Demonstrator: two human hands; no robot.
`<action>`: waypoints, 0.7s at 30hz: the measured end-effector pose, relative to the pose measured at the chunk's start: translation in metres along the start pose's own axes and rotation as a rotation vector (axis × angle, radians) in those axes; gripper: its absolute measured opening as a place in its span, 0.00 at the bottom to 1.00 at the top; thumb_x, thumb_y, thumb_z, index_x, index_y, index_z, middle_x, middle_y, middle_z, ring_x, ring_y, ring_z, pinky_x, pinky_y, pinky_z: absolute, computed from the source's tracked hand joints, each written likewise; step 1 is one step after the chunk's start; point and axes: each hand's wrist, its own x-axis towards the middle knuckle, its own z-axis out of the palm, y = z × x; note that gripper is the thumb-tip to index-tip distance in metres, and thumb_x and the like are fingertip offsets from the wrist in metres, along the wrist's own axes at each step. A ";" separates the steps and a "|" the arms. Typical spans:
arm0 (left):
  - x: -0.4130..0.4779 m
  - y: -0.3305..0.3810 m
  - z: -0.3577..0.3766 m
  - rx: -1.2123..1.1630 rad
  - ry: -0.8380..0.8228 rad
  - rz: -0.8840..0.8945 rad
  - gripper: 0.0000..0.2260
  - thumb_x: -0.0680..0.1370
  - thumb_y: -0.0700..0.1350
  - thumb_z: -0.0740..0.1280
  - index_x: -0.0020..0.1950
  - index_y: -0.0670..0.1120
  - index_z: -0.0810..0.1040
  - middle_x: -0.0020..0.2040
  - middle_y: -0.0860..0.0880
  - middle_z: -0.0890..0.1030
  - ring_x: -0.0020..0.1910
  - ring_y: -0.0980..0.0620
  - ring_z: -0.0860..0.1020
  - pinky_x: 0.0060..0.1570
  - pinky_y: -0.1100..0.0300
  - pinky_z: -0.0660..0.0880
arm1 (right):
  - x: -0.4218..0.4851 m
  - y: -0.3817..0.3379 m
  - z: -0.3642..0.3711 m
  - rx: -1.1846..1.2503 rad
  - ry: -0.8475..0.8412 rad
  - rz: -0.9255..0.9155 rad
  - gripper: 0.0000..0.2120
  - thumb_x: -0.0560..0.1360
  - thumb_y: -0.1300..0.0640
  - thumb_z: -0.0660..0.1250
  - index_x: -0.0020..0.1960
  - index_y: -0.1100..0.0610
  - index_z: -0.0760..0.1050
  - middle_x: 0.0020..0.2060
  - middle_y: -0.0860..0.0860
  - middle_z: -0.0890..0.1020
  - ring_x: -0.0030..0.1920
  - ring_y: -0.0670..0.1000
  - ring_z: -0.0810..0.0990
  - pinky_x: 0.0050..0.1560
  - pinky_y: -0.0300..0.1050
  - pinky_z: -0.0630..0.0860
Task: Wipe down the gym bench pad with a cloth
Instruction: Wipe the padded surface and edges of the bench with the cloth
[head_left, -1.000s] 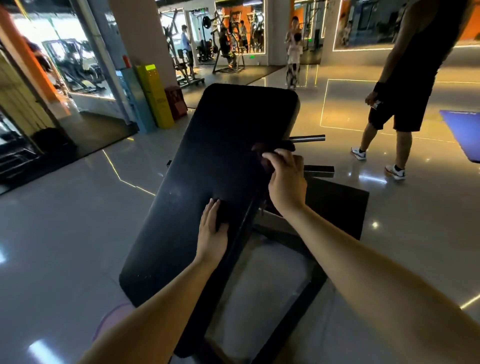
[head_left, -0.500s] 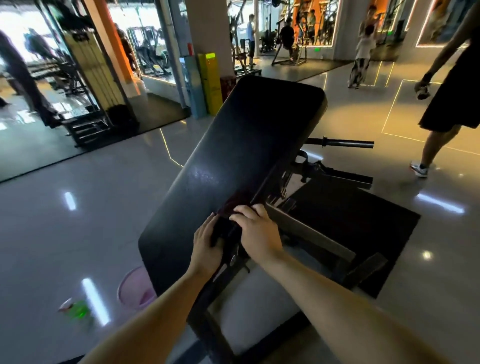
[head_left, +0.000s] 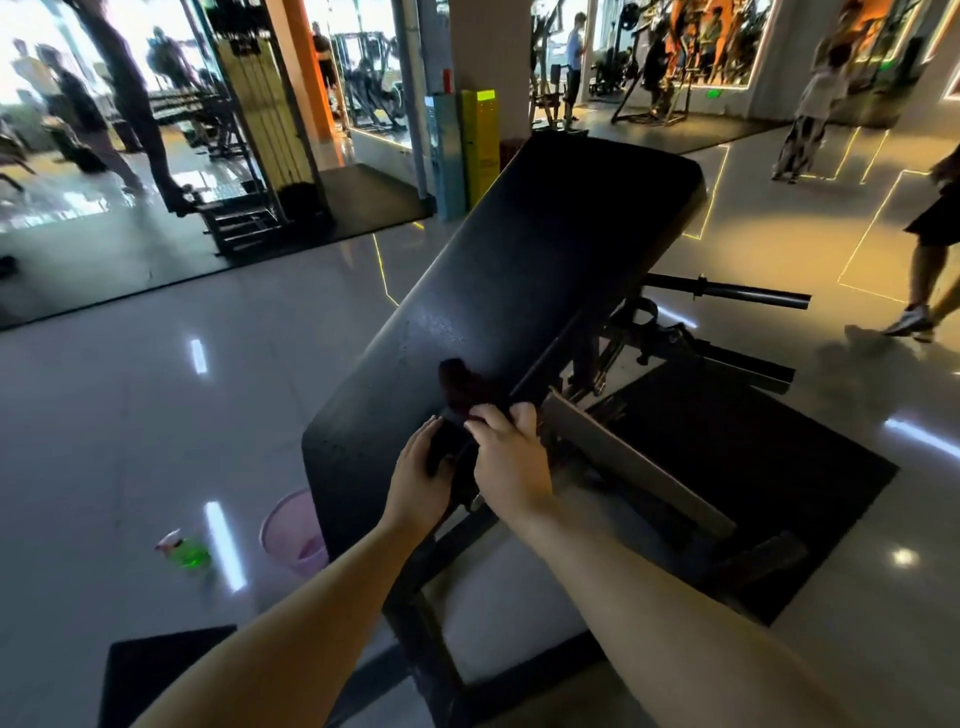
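A black bench pad (head_left: 524, 270) slopes up and away from me on a dark metal frame. A dark red cloth (head_left: 462, 384) lies bunched on the pad's lower right edge. My right hand (head_left: 506, 457) grips the near end of the cloth at that edge. My left hand (head_left: 418, 480) rests right beside it on the pad's lower right part, fingers curled over a dark fold of the cloth. Both forearms reach in from the bottom of the view.
A pink bucket (head_left: 293, 535) and a green spray bottle (head_left: 184, 553) stand on the glossy floor left of the bench. A barbell bar (head_left: 727, 291) sticks out right of the frame over a black mat (head_left: 753, 467). People walk at the right and far back.
My right hand slid with the cloth from high on the pad's right edge down to the lower end beside my left hand. My view has swung left, bringing bucket and bottle into sight.
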 end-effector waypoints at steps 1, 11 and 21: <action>-0.002 0.003 -0.001 -0.017 -0.001 0.015 0.21 0.79 0.36 0.63 0.71 0.51 0.74 0.68 0.54 0.77 0.69 0.56 0.74 0.71 0.53 0.70 | -0.005 -0.003 0.003 0.030 -0.033 -0.016 0.17 0.75 0.64 0.61 0.61 0.53 0.79 0.63 0.42 0.74 0.61 0.55 0.65 0.51 0.48 0.78; -0.004 0.001 -0.002 0.105 -0.013 -0.073 0.24 0.82 0.43 0.64 0.78 0.50 0.66 0.77 0.48 0.69 0.74 0.47 0.69 0.75 0.43 0.66 | 0.050 0.027 -0.063 0.061 0.189 0.016 0.28 0.76 0.68 0.59 0.73 0.49 0.68 0.71 0.43 0.69 0.63 0.52 0.67 0.51 0.43 0.77; -0.013 0.002 -0.004 0.047 0.063 -0.123 0.26 0.81 0.42 0.67 0.78 0.48 0.65 0.75 0.46 0.70 0.73 0.48 0.70 0.74 0.48 0.67 | 0.009 -0.007 -0.011 0.118 -0.107 -0.055 0.21 0.77 0.66 0.57 0.66 0.54 0.77 0.63 0.46 0.78 0.62 0.53 0.65 0.57 0.47 0.74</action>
